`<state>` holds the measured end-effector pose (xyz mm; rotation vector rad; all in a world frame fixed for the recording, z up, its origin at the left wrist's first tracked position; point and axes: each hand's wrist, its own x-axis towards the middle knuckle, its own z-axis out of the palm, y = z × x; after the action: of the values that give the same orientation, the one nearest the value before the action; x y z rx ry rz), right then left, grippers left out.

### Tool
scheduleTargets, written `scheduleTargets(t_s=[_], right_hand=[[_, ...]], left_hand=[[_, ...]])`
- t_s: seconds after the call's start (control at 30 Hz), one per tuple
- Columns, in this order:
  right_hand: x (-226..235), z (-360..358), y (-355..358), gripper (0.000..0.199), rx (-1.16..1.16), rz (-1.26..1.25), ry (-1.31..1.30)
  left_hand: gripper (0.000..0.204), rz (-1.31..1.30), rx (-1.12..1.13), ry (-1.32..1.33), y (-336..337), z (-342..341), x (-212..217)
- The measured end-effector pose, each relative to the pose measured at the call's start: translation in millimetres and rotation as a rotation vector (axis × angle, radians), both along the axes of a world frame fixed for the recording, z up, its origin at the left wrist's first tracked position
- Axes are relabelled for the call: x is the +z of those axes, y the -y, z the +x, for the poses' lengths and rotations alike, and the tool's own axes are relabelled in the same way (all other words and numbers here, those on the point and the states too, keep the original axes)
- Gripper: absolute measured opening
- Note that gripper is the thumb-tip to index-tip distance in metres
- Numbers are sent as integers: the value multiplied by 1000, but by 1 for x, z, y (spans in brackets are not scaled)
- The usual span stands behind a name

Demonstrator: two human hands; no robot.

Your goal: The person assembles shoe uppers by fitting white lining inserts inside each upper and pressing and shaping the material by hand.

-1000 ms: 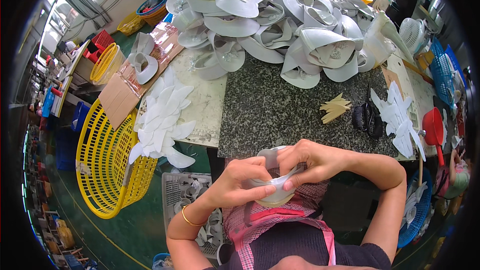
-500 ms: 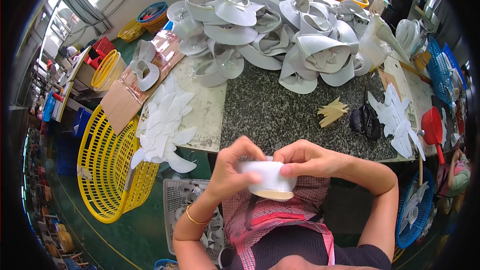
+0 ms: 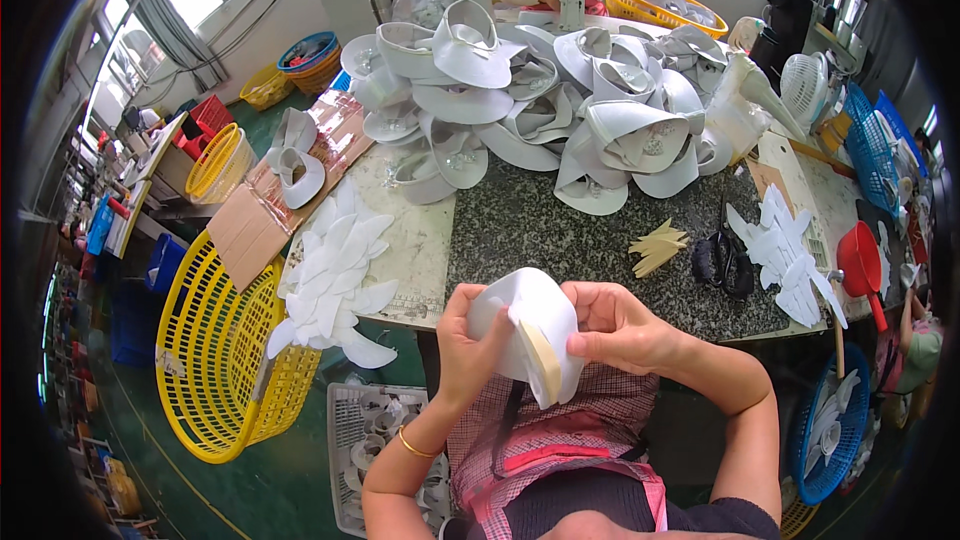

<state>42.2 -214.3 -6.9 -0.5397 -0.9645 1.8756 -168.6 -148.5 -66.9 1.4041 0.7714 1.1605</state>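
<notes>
Between my hands, just off the table's near edge, is a curved white shoe upper. A pale beige strip runs along it. My left hand grips the upper's left side, thumb in front. With thumb and fingers my right hand pinches the right edge. Beyond them on the dark speckled table lie a small fan of beige strips and a black-handled tool. White leaf-shaped pieces are fanned out in a left pile and a right pile.
A heap of white shoe uppers covers the table's far side. Left stands a yellow basket; below the table is a grey crate of white parts. A red scoop and blue basket are right. Another person works beyond the heap.
The shoe upper has been turned more upright, bringing its beige strip to face me lengthwise. My right hand has shifted to its right edge. The whole view has tilted slightly.
</notes>
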Motion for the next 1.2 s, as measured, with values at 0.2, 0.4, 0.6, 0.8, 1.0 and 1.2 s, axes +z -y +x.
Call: scheduleTargets(t_s=[0.2, 0.4, 0.6, 0.8, 1.0, 1.2], right_hand=[[-21, 8, -20, 22, -314, 163, 346], [-27, -10, -21, 12, -512, 204, 690], [-45, -7, -40, 8, -754, 246, 883], [-54, 0, -59, 4, -980, 282, 951], [-47, -4, -58, 7, -850, 251, 996], [-59, -14, -53, 15, -774, 631, 1218]], left_hand=[[21, 14, 20, -119, 5, 3, 21], [18, 287, 336, -328, -9, 10, 32], [14, 594, 431, -426, -16, 18, 31], [19, 668, 409, -520, -2, 27, 40], [17, 690, 411, -466, -15, 26, 54], [19, 523, 226, -420, -27, 26, 62]])
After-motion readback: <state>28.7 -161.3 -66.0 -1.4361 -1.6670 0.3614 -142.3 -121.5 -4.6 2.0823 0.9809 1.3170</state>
